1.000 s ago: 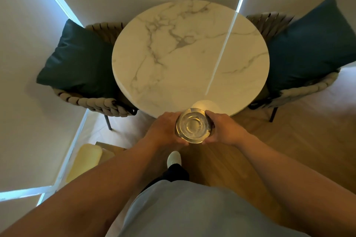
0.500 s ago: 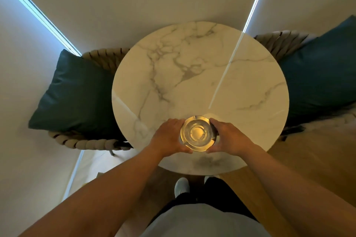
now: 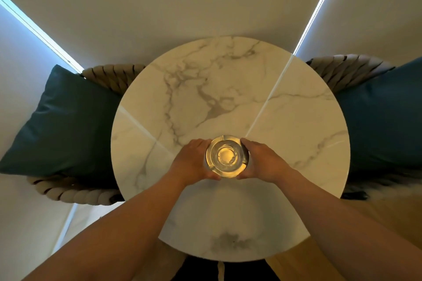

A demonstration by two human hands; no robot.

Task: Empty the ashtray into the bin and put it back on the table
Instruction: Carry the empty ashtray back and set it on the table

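Note:
A round clear glass ashtray (image 3: 226, 156) with nothing visible in it sits between both my hands, over the middle of the round white marble table (image 3: 285, 121). My left hand (image 3: 194, 159) grips its left side and my right hand (image 3: 260, 158) grips its right side. I cannot tell whether the ashtray rests on the tabletop or hovers just above it. No bin is in view.
Woven rope chairs stand on either side of the table, the left chair (image 3: 75, 191) with a dark teal cushion (image 3: 66, 121), the right chair (image 3: 347, 70) with another teal cushion (image 3: 383, 116). Closed blinds hang behind the table. Wooden floor (image 3: 376, 219) shows at lower right.
I have stepped closer, and both hands have carried the ashtray from beyond the table's near edge forward to over its middle.

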